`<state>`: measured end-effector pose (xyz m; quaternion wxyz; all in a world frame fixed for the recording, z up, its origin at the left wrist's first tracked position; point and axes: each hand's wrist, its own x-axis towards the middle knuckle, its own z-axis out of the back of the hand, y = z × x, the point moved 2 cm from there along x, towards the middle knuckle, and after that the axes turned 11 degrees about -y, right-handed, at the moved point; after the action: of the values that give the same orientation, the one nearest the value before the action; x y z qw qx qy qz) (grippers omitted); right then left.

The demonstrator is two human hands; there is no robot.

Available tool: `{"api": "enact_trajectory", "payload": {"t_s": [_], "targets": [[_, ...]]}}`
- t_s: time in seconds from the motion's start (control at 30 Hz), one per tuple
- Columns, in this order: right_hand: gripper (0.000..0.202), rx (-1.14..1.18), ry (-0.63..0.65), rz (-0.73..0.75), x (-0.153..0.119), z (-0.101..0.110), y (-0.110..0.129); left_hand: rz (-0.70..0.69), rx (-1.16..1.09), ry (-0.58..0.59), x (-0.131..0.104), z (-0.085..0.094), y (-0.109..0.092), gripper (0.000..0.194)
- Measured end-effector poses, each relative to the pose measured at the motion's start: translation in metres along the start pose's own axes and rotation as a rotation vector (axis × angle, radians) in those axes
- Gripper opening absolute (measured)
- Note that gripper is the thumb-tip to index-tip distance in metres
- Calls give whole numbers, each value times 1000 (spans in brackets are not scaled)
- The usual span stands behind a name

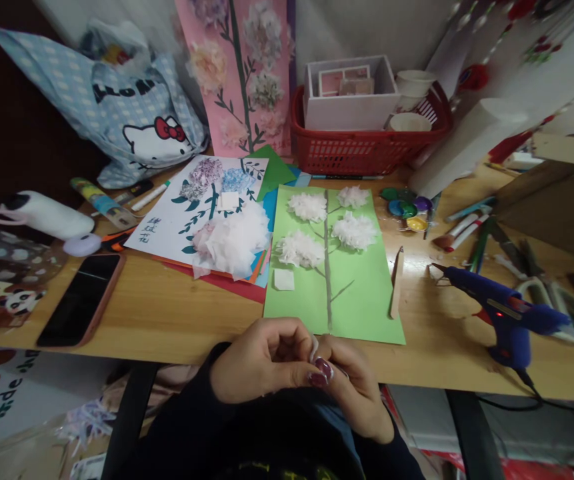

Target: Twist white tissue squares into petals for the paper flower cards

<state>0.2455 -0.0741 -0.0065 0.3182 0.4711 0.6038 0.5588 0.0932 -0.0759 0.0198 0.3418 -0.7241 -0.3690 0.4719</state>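
Note:
At the table's front edge, my left hand [271,360] and my right hand [354,383] meet with fingers pinched together. A small whitish piece [314,348], perhaps thin paper, shows between them; most of it is hidden. Just beyond lies a green sheet [361,300] with a painted grey stem and several white ruffled paper flowers [354,231]. A small white square [284,279] rests at its lower left. Left of the sheet, a pile of white tissue pieces [239,240] covers part of a white flower picture [159,227].
A blue glue gun [507,307] with a red light lies at right, near scissors [541,293]. A wooden stick [397,283] borders the green sheet. A phone [81,300] lies left. Behind stand a red basket [357,150] and a checked bag [141,113].

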Motion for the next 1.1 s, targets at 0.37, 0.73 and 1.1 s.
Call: {"api": "enact_trajectory", "payload": {"t_s": [0.37,0.73,1.1], "targets": [[33,16,1,-9,-2,0,-6,41,63,1,0,1,-1,45],[33,-166,-80,56,0,1,-3,-287,602,-50,-7,0,-2,28],[40,-121,-135,-42,-1,2,-9,-318,542,-138,-10,2,-4,24]]}}
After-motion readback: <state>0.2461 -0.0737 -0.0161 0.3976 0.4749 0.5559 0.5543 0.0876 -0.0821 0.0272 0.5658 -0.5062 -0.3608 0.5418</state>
